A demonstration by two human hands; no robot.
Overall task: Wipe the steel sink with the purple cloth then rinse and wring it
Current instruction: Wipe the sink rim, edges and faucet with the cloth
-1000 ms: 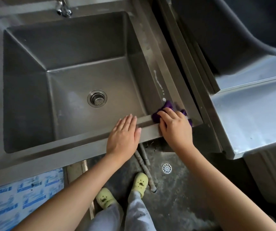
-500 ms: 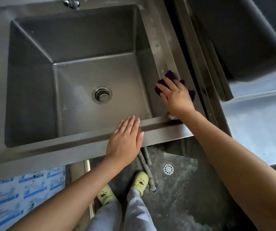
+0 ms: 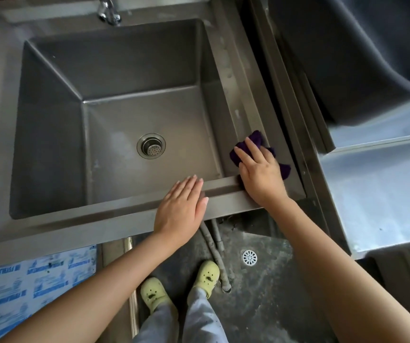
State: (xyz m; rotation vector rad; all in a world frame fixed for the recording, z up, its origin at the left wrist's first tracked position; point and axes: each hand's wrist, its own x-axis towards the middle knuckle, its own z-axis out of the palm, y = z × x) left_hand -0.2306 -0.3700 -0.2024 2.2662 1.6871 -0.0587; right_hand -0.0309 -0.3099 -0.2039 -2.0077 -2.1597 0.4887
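The steel sink (image 3: 115,219) fills the upper left, a deep square basin with a round drain (image 3: 151,146) in its floor and a tap (image 3: 107,9) at the back rim. My right hand (image 3: 261,173) lies flat on the purple cloth (image 3: 254,139), pressing it onto the sink's right rim near the front right corner. Most of the cloth is hidden under the hand; purple edges show past the fingers and beside the wrist. My left hand (image 3: 180,210) rests flat, fingers straight, on the front rim.
A steel counter (image 3: 377,194) adjoins on the right, with a large dark tub (image 3: 347,53) behind it. Below are a floor drain (image 3: 249,257), grey hoses (image 3: 212,246), my yellow clogs (image 3: 207,273), and a blue-printed sheet (image 3: 33,285).
My right hand slid the cloth up the right rim away from the front corner, then back toward the corner. My left hand stayed on the front rim.
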